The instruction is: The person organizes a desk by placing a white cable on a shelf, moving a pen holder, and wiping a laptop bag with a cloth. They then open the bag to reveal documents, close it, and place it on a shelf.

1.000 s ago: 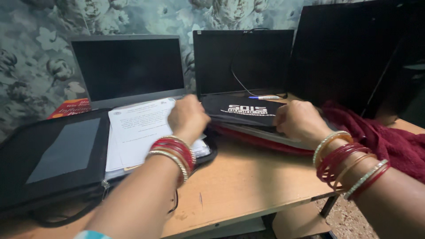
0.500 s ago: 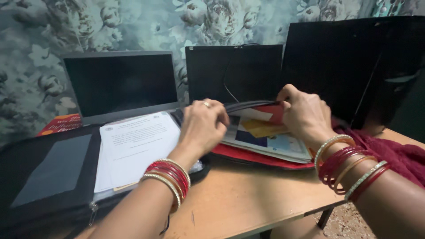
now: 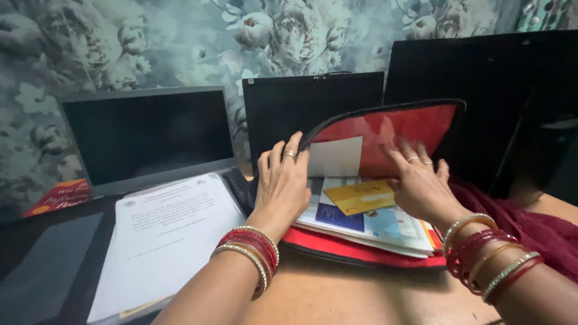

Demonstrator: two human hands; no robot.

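A red folder (image 3: 385, 129) lies open on the wooden desk (image 3: 361, 295), its black-edged flap raised upright in front of a dark laptop screen (image 3: 289, 102). Inside it sits a stack of papers (image 3: 385, 225) topped by a yellow envelope (image 3: 361, 195) and a blue card (image 3: 338, 216). The left hand (image 3: 282, 183), fingers spread, props the flap's left edge. The right hand (image 3: 418, 186) lies on the papers with fingers fanned and pressing flat. To the left, an open black case (image 3: 36, 265) holds a white printed sheet (image 3: 168, 232). A maroon cloth (image 3: 536, 232) lies at right.
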